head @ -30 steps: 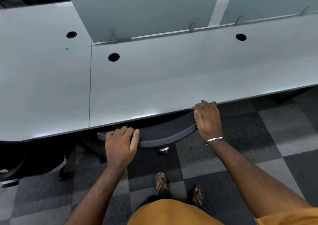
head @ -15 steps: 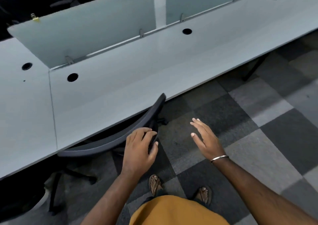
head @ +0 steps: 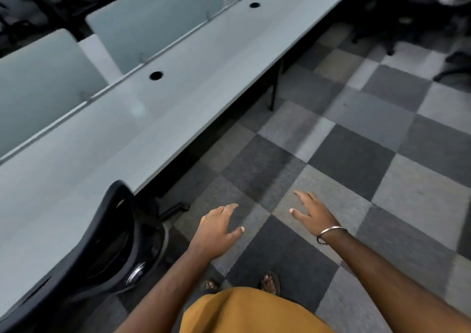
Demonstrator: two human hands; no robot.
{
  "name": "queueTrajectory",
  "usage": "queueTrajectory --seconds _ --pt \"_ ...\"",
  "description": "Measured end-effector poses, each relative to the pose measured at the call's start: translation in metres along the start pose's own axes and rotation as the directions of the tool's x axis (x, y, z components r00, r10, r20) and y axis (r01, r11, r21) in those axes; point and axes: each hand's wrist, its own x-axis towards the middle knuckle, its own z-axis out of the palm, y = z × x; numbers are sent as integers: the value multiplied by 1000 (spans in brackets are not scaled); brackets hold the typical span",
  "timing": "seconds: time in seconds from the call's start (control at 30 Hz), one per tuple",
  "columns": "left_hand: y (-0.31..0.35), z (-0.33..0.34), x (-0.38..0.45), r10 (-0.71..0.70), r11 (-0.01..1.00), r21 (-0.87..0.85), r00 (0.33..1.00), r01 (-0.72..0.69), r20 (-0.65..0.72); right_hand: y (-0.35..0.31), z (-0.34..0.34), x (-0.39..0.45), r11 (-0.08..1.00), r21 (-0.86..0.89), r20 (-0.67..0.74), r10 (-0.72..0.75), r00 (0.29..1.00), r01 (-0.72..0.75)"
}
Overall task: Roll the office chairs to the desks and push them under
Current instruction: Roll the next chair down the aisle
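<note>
Left hand (head: 216, 230), right hand (head: 312, 211) spread, empty; chair (head: 107, 251) under desk (head: 178, 82).

An office: long shared desk (head: 178, 98) with divider panels (head: 158, 19), carpet tiles (head: 356, 154).

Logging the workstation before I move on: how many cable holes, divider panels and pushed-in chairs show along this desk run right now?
Cable holes in the desk: 2, one nearer and one farther
Divider panels: 2 clearly, one nearer and one farther
Chairs at the desk edge: 1, the dark chair
Total: 5
More chairs sit blurred at top right; I cannot count them.
</note>
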Motion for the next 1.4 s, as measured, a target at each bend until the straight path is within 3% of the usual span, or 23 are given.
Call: queueTrajectory --seconds 0.33,0.73,0.97,1.2,1.4 --pt "117 4 134 246 961 79 950 -265 194 97 -102 -7 986 -1 -137 165 977 -166" --pt "203 -27 355 263 940 125 908 -317 325 151 -226 112 957 -13 -321 270 908 -289" --pt "264 -53 467 318 909 135 867 -393 384 174 -286 177 928 118 -422 370 828 -355" --pt "352 -43 574 386 879 115 831 -464 401 250 -363 226 887 219 -447 461 767 -406" --pt "446 -17 668 392 875 112 825 -471 406 338 -450 272 874 256 -421 485 767 -412"
